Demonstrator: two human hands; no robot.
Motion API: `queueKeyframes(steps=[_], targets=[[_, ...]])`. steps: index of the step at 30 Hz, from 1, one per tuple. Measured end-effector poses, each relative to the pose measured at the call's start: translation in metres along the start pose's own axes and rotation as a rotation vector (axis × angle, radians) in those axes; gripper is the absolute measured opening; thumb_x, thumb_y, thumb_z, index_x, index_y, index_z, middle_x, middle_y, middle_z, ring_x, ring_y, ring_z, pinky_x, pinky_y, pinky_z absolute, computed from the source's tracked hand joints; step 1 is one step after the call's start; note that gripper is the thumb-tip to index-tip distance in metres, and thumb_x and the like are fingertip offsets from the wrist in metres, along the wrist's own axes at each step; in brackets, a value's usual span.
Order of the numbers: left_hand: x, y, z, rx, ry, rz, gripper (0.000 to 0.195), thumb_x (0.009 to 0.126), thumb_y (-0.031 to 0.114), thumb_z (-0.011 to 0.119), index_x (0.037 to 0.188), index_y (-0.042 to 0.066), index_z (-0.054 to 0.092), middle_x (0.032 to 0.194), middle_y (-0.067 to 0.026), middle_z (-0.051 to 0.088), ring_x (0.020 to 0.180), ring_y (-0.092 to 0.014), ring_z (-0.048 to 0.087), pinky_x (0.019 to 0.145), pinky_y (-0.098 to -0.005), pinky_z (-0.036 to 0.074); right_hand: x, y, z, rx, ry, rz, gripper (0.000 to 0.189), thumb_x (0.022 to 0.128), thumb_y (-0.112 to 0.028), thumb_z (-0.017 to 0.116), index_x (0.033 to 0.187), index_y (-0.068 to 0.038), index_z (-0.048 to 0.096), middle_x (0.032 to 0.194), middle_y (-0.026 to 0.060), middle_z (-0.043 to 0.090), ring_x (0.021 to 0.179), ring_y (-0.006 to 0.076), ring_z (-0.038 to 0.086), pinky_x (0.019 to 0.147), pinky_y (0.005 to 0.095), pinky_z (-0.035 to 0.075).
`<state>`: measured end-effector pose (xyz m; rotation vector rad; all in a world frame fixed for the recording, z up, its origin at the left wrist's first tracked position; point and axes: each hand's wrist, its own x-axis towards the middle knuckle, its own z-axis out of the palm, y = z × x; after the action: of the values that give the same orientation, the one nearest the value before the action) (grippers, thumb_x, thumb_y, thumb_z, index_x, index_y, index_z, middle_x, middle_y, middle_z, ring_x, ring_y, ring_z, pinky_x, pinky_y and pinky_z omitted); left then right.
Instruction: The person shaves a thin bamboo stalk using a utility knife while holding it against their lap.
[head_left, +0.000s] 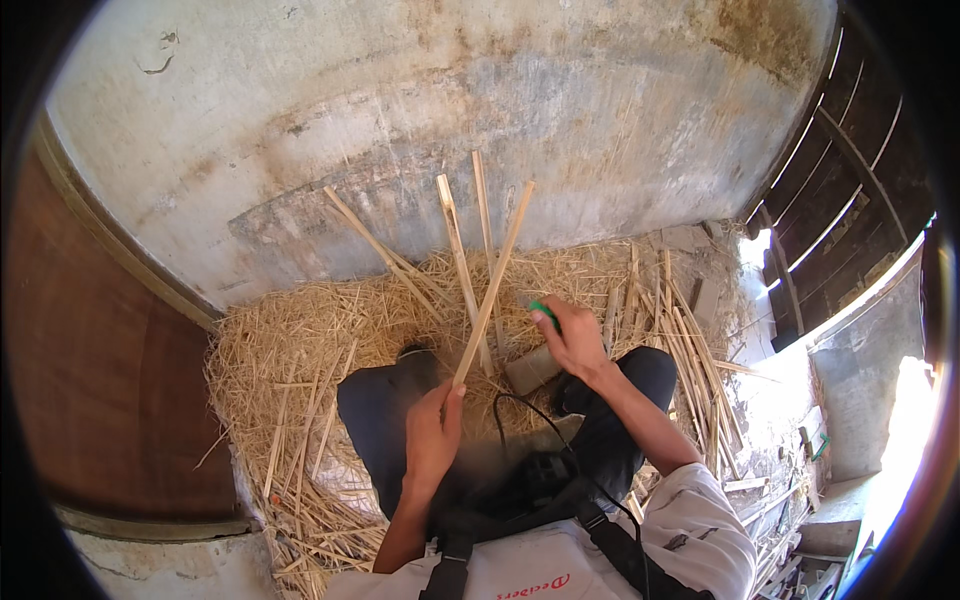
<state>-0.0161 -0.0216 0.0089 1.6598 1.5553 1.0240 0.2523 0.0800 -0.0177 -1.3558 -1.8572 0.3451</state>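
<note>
My left hand (435, 427) grips the lower end of a split bamboo strip (495, 283), which slants up and to the right. Closed around a green handle (545, 313) is my right hand (574, 337), to the right of the strip; a thin blade seems to point left from it, too blurred to be sure. Beyond the held strip, another bamboo strip (457, 240) and a few more lean towards the wall. A block (531, 370), of wood or brick, lies between my knees, just below my right hand.
Shavings (262, 345) cover the floor around my legs. A pile of bamboo strips (694, 367) lies to the right, with more thin strips (300, 435) at the left. A stained wall (450, 112) rises in front. A black cable (536, 409) loops over my lap.
</note>
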Motion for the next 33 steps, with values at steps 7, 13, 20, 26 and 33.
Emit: queueKeyframes(steps=[7, 13, 20, 26, 33], targets=[[0.008, -0.012, 0.012, -0.019, 0.043, 0.062, 0.034, 0.114, 0.023, 0.063, 0.128, -0.005, 0.074, 0.088, -0.0194, 0.071, 0.075, -0.026, 0.063, 0.072, -0.0395, 0.051, -0.014, -0.006, 0.019, 0.053, -0.164, -0.251, 0.027, 0.105, -0.027, 0.074, 0.117, -0.003, 0.072, 0.096, 0.0168, 0.073, 0.076, 0.0406, 0.072, 0.066, 0.0488, 0.058], [0.012, -0.002, 0.017, -0.046, 0.029, 0.053, 0.035, 0.114, 0.023, 0.064, 0.129, -0.006, 0.074, 0.092, -0.0201, 0.074, 0.077, -0.025, 0.067, 0.076, -0.0385, 0.053, -0.013, -0.009, 0.020, 0.073, -0.108, -0.334, 0.024, 0.104, -0.026, 0.077, 0.115, -0.005, 0.072, 0.094, 0.0135, 0.072, 0.075, 0.0370, 0.073, 0.063, 0.0451, 0.058], [0.015, 0.004, 0.025, -0.008, 0.021, 0.082, 0.032, 0.112, 0.023, 0.066, 0.130, -0.001, 0.075, 0.097, -0.0237, 0.074, 0.079, -0.039, 0.071, 0.072, -0.0459, 0.053, -0.014, -0.013, 0.016, 0.027, -0.126, -0.320, 0.025, 0.102, -0.027, 0.079, 0.113, -0.005, 0.075, 0.092, 0.0119, 0.073, 0.072, 0.0350, 0.072, 0.062, 0.0434, 0.058], [0.011, 0.009, 0.020, 0.035, -0.008, 0.050, 0.031, 0.111, 0.023, 0.066, 0.126, -0.003, 0.075, 0.091, -0.0229, 0.073, 0.074, -0.037, 0.070, 0.068, -0.0456, 0.052, -0.006, 0.000, 0.011, -0.006, 0.006, -0.257, 0.024, 0.102, -0.024, 0.079, 0.112, -0.002, 0.075, 0.090, 0.0151, 0.074, 0.070, 0.0361, 0.072, 0.063, 0.0431, 0.057], [-0.008, -0.002, 0.018, -0.004, 0.011, 0.075, 0.029, 0.111, 0.022, 0.067, 0.121, -0.004, 0.076, 0.089, -0.0239, 0.073, 0.070, -0.036, 0.068, 0.066, -0.0451, 0.050, 0.007, 0.003, -0.006, 0.026, 0.036, -0.195, 0.025, 0.104, -0.027, 0.076, 0.115, -0.004, 0.077, 0.088, 0.0149, 0.074, 0.070, 0.0372, 0.072, 0.063, 0.0448, 0.057]])
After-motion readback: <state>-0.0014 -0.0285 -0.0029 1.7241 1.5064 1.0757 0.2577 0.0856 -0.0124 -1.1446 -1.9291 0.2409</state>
